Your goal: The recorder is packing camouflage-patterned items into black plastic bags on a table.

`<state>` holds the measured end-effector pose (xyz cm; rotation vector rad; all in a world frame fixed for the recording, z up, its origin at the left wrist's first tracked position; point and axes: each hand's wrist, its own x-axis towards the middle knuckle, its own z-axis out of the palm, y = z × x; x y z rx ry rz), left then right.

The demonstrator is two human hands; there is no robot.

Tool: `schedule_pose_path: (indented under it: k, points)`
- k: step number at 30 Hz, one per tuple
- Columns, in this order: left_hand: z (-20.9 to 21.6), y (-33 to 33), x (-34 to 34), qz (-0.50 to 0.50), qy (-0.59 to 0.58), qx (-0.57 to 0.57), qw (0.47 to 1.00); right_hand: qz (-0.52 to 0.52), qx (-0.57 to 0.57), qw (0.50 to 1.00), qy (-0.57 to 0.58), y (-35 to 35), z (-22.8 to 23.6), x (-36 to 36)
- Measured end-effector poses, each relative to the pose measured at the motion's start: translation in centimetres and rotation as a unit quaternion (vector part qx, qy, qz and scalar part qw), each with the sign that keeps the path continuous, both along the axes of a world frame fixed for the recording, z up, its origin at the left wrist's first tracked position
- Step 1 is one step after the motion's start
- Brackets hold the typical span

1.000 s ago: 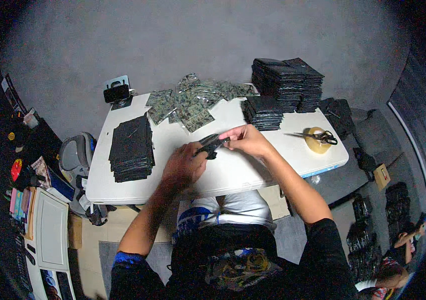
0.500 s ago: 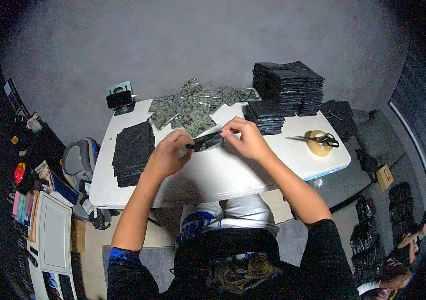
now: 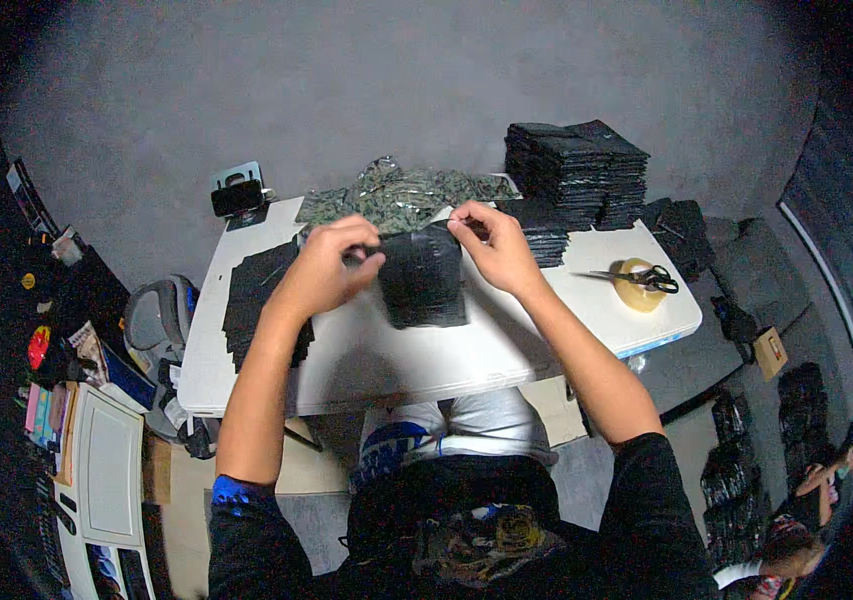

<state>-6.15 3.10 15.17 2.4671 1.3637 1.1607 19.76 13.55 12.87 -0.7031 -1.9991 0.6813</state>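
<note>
A black plastic bag (image 3: 424, 280) is spread flat between my hands over the middle of the white table (image 3: 536, 345). My right hand (image 3: 496, 245) pinches its upper right corner between thumb and fingertips. At the upper left corner, my left hand (image 3: 336, 265) is closed on the edge, fingers slightly blurred. Beside my left hand lies a stack of black bags (image 3: 258, 290). Beyond the held bag is a heap of camouflage-patterned plastic packages (image 3: 396, 195), partly covered by my hands and the bag.
Tall stacks of black bags (image 3: 576, 170) stand at the back right. Scissors (image 3: 654, 280) rest on a roll of tape (image 3: 636, 293) near the right edge. A phone (image 3: 237, 197) leans on a stand at the back left. A grey sofa (image 3: 746, 270) is to the right.
The black bag, bunched and narrow before, now spreads out broad toward me. Both hands have moved farther from me, and the bag covers part of the camouflage packages.
</note>
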Motion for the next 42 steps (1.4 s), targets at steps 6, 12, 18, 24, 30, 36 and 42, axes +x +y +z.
schedule_pose_path:
  k: [6, 12, 18, 24, 30, 36, 42]
  points:
    - [0.9, 0.1, 0.0, -0.034, 0.000, 0.034, 0.999, -0.006, 0.011, 1.000, 0.028, -0.2, -0.2, -0.8]
    - [1.4, -0.6, 0.3, -0.011, 0.025, -0.005, 1.000, -0.023, 0.037, 0.998, 0.053, -0.1, -0.7, -1.1]
    - [1.5, -1.5, 2.2, 0.007, -0.069, -0.164, 0.984, -0.055, 0.086, 0.988, 0.115, -1.7, -1.2, -3.5]
    - [2.2, -1.2, 1.9, 0.107, 0.139, -0.163, 0.971, -0.097, 0.159, 0.975, 0.120, -2.0, -1.4, -3.8]
    - [3.1, -1.7, 3.1, 0.151, 0.165, -0.213, 0.951, -0.144, 0.229, 0.961, 0.065, -1.6, -2.6, -4.0]
    - [1.3, -0.4, 0.8, 0.067, 0.131, -0.184, 0.972, -0.137, 0.192, 0.970, 0.058, -1.9, -2.4, -4.2]
    - [0.7, 0.1, 1.0, -0.023, 0.096, -0.084, 0.992, -0.123, 0.191, 0.971, 0.069, -1.9, -2.1, -4.2]
